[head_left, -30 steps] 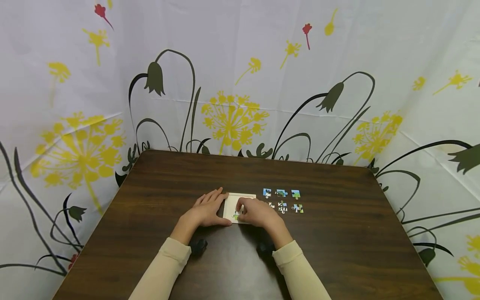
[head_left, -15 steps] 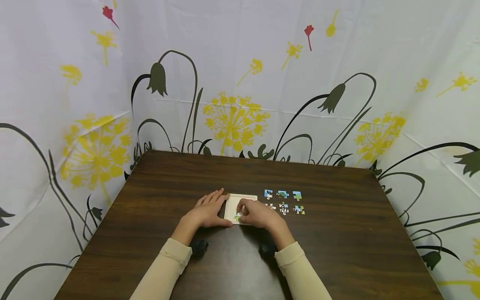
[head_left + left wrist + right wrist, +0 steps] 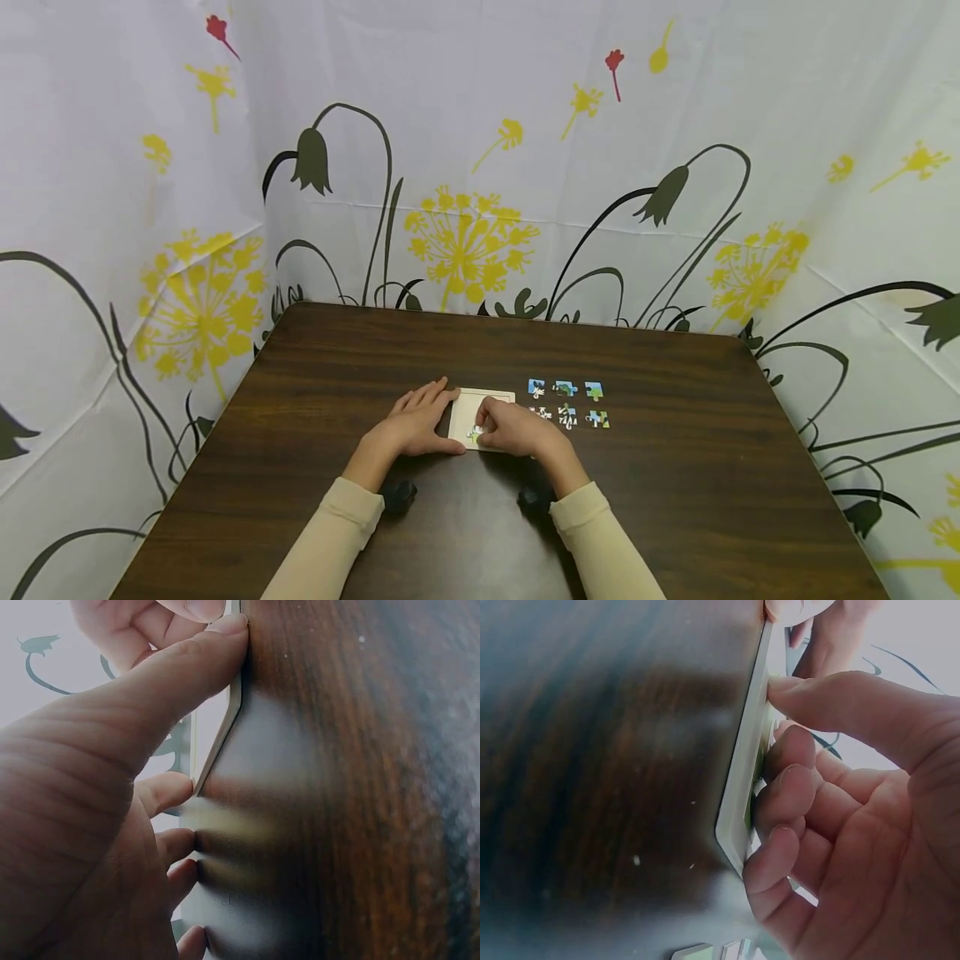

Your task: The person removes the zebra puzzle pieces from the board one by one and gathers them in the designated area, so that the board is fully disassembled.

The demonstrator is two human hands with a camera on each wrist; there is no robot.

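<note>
A pale, shallow puzzle tray (image 3: 464, 406) lies on the table. My left hand (image 3: 411, 431) spreads round its left side, the thumb on the near edge and the index fingertip by the far-left corner; the left wrist view shows this thumb on the tray's rim (image 3: 219, 739). Over the tray's near half, the curled fingers of my right hand (image 3: 519, 428) pinch a small jigsaw piece (image 3: 475, 433), green and white where it shows. Most of that area is hidden by the hand. In the right wrist view, its fingers (image 3: 784, 795) bend down at the tray's rim (image 3: 740, 780).
Several loose jigsaw pieces (image 3: 565, 389) lie in two rows right of the tray, the nearer row (image 3: 567, 417) partly behind my right hand. The brown table (image 3: 675, 467) reaches back to a flower-printed white curtain (image 3: 465, 100). A dark device (image 3: 400, 497) sits at each wrist.
The right fingers shift slightly over the tray, and less of the piece's pale part shows between them. My left hand keeps its place at the tray. The head view has swung a little.
</note>
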